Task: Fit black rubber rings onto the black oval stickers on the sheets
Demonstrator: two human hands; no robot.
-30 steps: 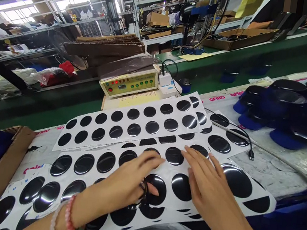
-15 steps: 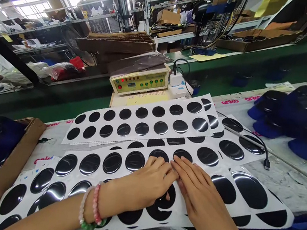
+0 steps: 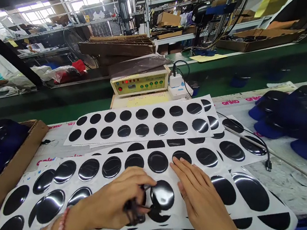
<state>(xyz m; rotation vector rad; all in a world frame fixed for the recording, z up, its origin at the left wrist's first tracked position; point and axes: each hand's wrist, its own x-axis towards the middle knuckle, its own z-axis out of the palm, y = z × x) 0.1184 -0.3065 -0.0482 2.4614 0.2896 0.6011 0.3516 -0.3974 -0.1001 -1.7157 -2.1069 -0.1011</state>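
White sheets with rows of glossy black round stickers (image 3: 158, 162) lie overlapping on the bench before me. My left hand (image 3: 120, 197), a beaded bracelet on its wrist, is curled over the front sheet. A small blurred black piece (image 3: 134, 208) shows at its fingers; its kind is hard to make out. Just right of those fingers lies a shiny sticker (image 3: 162, 194), with a partly cut-off dark shape below it. My right hand (image 3: 199, 196) rests flat on the sheet, fingers stretched, the tips on another sticker (image 3: 181, 157).
Behind the sheets stands a yellow control box (image 3: 140, 83) with knobs, beside a white plug adapter (image 3: 175, 81). A black cable (image 3: 262, 144) and a thin rod cross the right side. Blue caps (image 3: 298, 111) are piled at right; a cardboard box (image 3: 13, 172) with dark blue things stands at left.
My left hand has moved left and toward me from beside the right fingertips, uncovering stickers there. A black piece now shows at its fingers. My right hand has stayed almost in place.
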